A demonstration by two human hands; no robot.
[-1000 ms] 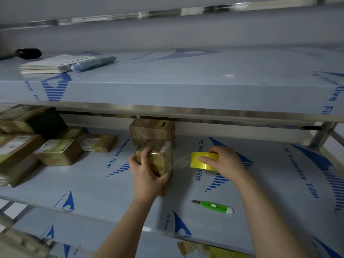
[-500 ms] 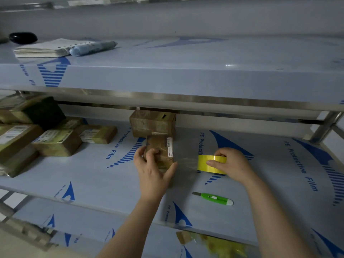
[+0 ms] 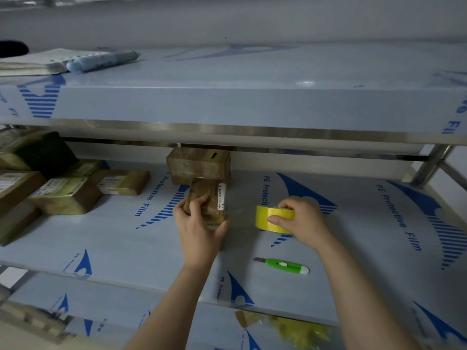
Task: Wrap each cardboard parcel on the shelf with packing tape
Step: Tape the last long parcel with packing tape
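1. The left hand [image 3: 197,233] grips a small cardboard parcel [image 3: 209,198], fingers curled over its left side and thumb against its near right corner. The parcel is tilted, and whether it rests on the middle shelf [image 3: 126,243] I cannot tell.
2. The right hand [image 3: 303,223] pinches a yellow tape roll [image 3: 265,219], thumb on the near face and fingers curled over the top, holding it on edge just right of the parcel.
3. A clear strip of tape [image 3: 240,218] runs from the roll to the right side of the parcel.
4. A green utility knife [image 3: 281,266] lies flat on the shelf near its front edge, below the right hand and apart from it.
5. A larger box [image 3: 198,165] stands at the back edge of the shelf, directly behind the held parcel.
6. More labelled parcels [image 3: 67,195] are gathered toward the left end of the shelf, some of them stacked.
7. On the upper shelf [image 3: 227,102], near its back left corner, lies a booklet [image 3: 38,63] with a blue tube [image 3: 103,61] touching its right edge.
8. Crumpled yellow tape scraps [image 3: 298,329] lie on the lower shelf [image 3: 202,332], under the front edge.
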